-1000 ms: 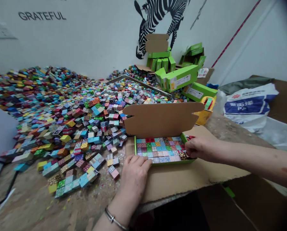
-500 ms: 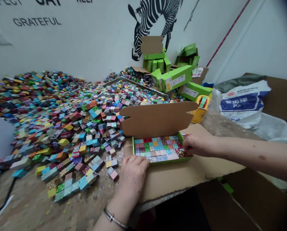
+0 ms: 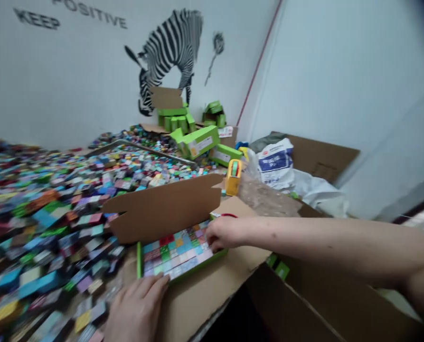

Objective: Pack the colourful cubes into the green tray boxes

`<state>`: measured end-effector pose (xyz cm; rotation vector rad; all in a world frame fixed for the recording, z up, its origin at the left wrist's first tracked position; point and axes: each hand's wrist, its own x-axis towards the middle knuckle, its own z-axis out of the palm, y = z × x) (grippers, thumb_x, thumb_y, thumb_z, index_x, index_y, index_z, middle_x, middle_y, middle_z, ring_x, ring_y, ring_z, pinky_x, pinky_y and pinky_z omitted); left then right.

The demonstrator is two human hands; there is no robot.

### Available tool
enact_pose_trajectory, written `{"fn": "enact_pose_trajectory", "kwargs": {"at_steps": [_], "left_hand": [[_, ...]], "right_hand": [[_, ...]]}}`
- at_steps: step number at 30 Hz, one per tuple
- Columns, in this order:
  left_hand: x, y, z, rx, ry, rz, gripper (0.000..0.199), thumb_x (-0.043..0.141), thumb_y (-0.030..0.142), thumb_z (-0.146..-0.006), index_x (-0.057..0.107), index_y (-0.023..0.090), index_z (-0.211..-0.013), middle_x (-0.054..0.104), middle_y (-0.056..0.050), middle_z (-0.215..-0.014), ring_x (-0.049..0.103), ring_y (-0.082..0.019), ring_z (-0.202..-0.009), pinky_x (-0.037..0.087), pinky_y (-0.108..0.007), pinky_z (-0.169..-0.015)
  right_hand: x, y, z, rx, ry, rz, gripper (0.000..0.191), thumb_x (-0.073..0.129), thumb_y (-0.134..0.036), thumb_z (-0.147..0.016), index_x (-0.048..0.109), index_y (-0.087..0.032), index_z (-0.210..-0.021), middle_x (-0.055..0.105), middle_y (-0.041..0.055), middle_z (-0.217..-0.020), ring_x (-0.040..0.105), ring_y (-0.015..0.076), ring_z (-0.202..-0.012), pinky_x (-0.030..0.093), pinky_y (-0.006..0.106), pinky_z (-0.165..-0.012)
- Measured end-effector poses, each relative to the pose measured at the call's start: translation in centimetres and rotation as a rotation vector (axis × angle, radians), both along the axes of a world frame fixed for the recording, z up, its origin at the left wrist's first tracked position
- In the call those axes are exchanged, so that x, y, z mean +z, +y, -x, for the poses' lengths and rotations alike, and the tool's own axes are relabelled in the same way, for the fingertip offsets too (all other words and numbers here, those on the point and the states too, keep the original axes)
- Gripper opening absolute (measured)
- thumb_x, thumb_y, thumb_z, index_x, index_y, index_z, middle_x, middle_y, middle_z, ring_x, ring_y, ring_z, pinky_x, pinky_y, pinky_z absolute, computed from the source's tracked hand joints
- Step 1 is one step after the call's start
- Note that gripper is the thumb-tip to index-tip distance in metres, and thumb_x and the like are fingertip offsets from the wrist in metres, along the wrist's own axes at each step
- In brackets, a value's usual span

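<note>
A shallow green-edged box (image 3: 139,260) lies with its brown cardboard lid (image 3: 169,204) raised at the back. Rows of small patterned blocks (image 3: 178,251) in many colours fill most of it. At the near left corner rests my left hand (image 3: 136,304), fingers stretched out and touching the front rim. My right hand (image 3: 224,233) is over the box's right end, its fingers curled down and together. What they hold, if anything, is hidden. Behind that hand shows a red curved edge (image 3: 229,215).
Loose blocks (image 3: 55,228) heap widely across the left and back. A yellow tape dispenser (image 3: 233,178) stands past the lid. Green boxes (image 3: 199,141) pile by the wall, with a white-and-blue sack (image 3: 276,164) to the right. Cardboard (image 3: 212,285) lies under the box.
The view has swung right, so the box and both hands sit further left and lower. My right hand has shifted slightly inward over the box's right end; my left stays at the near corner.
</note>
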<state>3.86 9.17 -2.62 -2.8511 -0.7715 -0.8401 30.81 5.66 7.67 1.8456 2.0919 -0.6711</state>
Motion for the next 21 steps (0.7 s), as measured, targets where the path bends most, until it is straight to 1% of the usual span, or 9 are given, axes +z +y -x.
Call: {"fn": "enact_pose_trajectory", "kwargs": {"at_steps": [1,3,8,10,13,17,19,21], "left_hand": [[-0.3,0.5,0.1,-0.049,0.003,-0.020,0.037,0.039,0.008,-0.085,0.066,0.025,-0.104,0.069,-0.001,-0.097,0.061,-0.018,-0.088,0.041,-0.028,-0.075],[-0.7,0.9,0.2,-0.070,-0.011,-0.019,0.042,0.037,0.005,-0.081,0.067,0.026,-0.102,0.069,0.000,-0.094,0.061,-0.018,-0.085,0.042,-0.027,-0.073],[-0.5,-0.4,-0.1,0.035,0.046,0.036,0.043,0.037,0.003,-0.082,0.066,0.027,-0.105,0.069,-0.002,-0.096,0.060,-0.019,-0.087,0.043,-0.030,-0.077],[-0.2,-0.7,-0.5,0.065,0.050,0.042,0.041,0.036,0.004,-0.085,0.067,0.026,-0.100,0.069,-0.002,-0.092,0.061,-0.019,-0.084,0.042,-0.031,-0.075],[0.3,-0.7,-0.8,0.062,0.052,0.054,0.032,0.040,0.010,-0.089,0.067,0.026,-0.095,0.070,0.000,-0.090,0.062,-0.019,-0.083,0.041,-0.031,-0.072],[0.6,-0.5,-0.5,0.036,0.078,0.067,0.025,0.046,0.014,-0.090,0.065,0.027,-0.098,0.070,0.002,-0.094,0.061,-0.017,-0.087,0.039,-0.031,-0.074],[0.4,-0.6,-0.4,0.035,0.088,0.066,0.023,0.047,0.016,-0.091,0.064,0.027,-0.100,0.069,0.002,-0.095,0.060,-0.017,-0.088,0.038,-0.031,-0.073],[0.3,-0.7,-0.4,0.050,0.092,0.075,0.021,0.048,0.018,-0.092,0.064,0.027,-0.101,0.069,0.002,-0.095,0.060,-0.017,-0.087,0.037,-0.031,-0.073]], "right_hand": [[0.1,0.2,0.2,-0.033,-0.015,0.007,0.018,0.065,-0.029,-0.078,0.070,-0.022,-0.094,0.067,-0.0009,-0.085,0.057,0.0132,-0.072,0.039,0.021,-0.059],[0.1,0.5,0.5,-0.074,-0.039,0.023,0.019,0.067,-0.029,-0.076,0.071,-0.021,-0.093,0.067,-0.0003,-0.082,0.056,0.0138,-0.070,0.038,0.022,-0.057],[0.2,0.4,1.1,-0.075,-0.044,0.037,0.013,0.068,-0.022,-0.074,0.069,-0.018,-0.086,0.065,0.0018,-0.079,0.056,0.0151,-0.070,0.035,0.023,-0.054],[0.0,0.4,1.0,-0.073,-0.022,0.049,0.011,0.067,-0.021,-0.074,0.067,-0.019,-0.085,0.065,-0.0002,-0.079,0.056,0.0135,-0.070,0.036,0.021,-0.055],[-0.4,0.5,0.7,-0.067,0.004,0.060,0.011,0.067,-0.019,-0.074,0.065,-0.020,-0.084,0.063,-0.0026,-0.076,0.056,0.0117,-0.068,0.036,0.019,-0.055],[-1.4,0.7,0.6,-0.035,0.029,0.045,0.014,0.068,-0.013,-0.067,0.065,-0.019,-0.079,0.062,-0.0023,-0.073,0.055,0.0138,-0.069,0.035,0.022,-0.056],[-1.9,0.9,0.4,-0.027,0.062,0.060,0.014,0.066,-0.009,-0.064,0.066,-0.019,-0.074,0.061,-0.0033,-0.071,0.054,0.0128,-0.068,0.035,0.021,-0.056],[-2.2,1.0,0.1,-0.037,0.099,0.081,0.012,0.065,-0.010,-0.063,0.066,-0.019,-0.071,0.061,-0.0039,-0.070,0.054,0.0114,-0.067,0.036,0.020,-0.055]]}}
